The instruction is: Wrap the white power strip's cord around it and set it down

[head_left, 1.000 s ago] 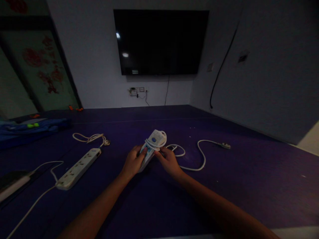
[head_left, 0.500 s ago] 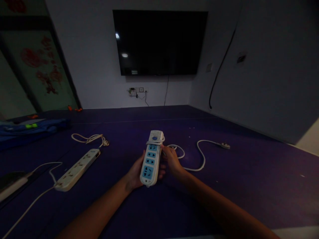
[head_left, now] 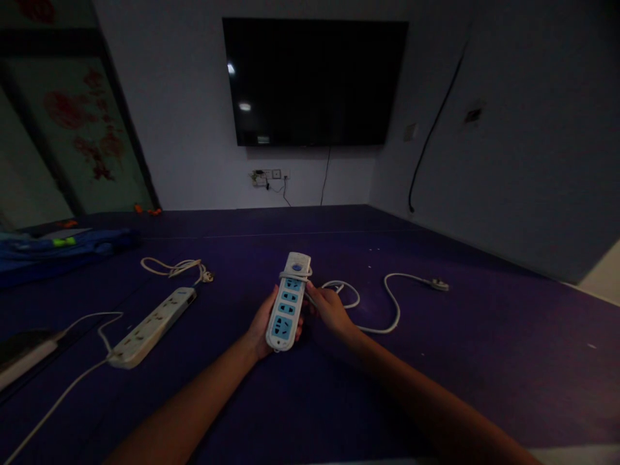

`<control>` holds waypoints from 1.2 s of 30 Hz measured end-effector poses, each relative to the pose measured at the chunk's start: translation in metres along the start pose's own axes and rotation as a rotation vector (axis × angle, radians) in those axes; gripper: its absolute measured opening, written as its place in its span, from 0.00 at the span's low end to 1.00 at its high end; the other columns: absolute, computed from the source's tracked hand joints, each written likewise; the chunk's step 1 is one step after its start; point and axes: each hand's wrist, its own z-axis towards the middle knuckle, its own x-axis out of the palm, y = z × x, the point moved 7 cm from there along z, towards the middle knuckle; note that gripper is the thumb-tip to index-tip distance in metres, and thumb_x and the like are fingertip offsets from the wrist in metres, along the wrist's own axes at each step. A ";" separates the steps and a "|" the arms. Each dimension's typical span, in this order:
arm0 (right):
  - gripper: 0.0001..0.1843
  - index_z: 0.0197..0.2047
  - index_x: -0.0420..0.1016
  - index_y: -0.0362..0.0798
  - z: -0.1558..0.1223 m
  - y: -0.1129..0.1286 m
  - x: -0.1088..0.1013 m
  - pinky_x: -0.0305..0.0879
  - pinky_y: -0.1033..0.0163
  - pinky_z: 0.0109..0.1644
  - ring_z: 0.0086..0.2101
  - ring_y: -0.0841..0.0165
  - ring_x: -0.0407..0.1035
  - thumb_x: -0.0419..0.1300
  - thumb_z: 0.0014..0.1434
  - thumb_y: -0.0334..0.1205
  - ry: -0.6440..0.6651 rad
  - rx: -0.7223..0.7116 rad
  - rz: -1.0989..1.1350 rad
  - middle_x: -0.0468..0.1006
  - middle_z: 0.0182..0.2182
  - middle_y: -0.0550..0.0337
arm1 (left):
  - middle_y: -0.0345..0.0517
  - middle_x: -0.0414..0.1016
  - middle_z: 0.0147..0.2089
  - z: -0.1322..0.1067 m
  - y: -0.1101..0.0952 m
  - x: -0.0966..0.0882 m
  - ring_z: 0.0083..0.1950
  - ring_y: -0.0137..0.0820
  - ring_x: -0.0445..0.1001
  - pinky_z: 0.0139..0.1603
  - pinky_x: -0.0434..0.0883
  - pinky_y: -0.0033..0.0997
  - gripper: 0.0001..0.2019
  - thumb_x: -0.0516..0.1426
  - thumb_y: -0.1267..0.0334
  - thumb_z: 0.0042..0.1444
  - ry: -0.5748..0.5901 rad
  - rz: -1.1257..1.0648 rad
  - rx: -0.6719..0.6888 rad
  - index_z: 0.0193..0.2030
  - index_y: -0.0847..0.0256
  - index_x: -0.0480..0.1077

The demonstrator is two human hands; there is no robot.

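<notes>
A white power strip (head_left: 289,303) with light-blue sockets and a blue switch is held up above the purple floor. My left hand (head_left: 263,323) is wrapped round it from beneath, its fingertips showing on the right side. Part of the white cord (head_left: 396,303) crosses the strip near its switch end. At the strip's right edge, my right hand (head_left: 330,310) pinches the cord between thumb and fingers. From there the cord loops over the floor to a plug (head_left: 438,284) on the right.
A second power strip (head_left: 154,326) lies to the left, with a coiled cord and plug (head_left: 207,276) behind it. Another white strip (head_left: 28,363) is at the left edge. Blue cloth (head_left: 97,244) lies farther back. A television (head_left: 317,84) hangs on the far wall.
The held power strip has shifted a little left and tilted more to the right at its top. My right hand has moved slightly left with the cord.
</notes>
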 end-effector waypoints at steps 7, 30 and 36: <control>0.32 0.23 0.68 0.45 -0.003 0.018 -0.014 0.50 0.66 0.27 0.23 0.70 0.63 0.38 0.61 0.60 -0.100 -0.167 -0.310 0.70 0.20 0.59 | 0.47 0.74 0.24 0.001 -0.010 -0.008 0.21 0.31 0.73 0.21 0.70 0.29 0.25 0.46 0.46 0.59 -0.167 0.036 0.055 0.46 0.68 0.69; 0.33 0.30 0.72 0.47 -0.013 0.037 -0.008 0.49 0.66 0.27 0.28 0.66 0.70 0.48 0.51 0.70 0.013 -0.084 -0.812 0.76 0.26 0.55 | 0.50 0.78 0.42 -0.021 -0.060 -0.011 0.43 0.38 0.76 0.43 0.69 0.34 0.22 0.55 0.47 0.50 -0.565 1.214 0.694 0.44 0.62 0.74; 0.37 0.34 0.73 0.46 -0.011 0.034 -0.003 0.54 0.65 0.29 0.29 0.64 0.71 0.44 0.50 0.72 0.052 -0.069 -0.851 0.77 0.29 0.53 | 0.52 0.78 0.43 -0.032 -0.069 -0.004 0.42 0.40 0.76 0.43 0.68 0.35 0.25 0.53 0.43 0.51 -0.759 1.687 0.774 0.48 0.59 0.72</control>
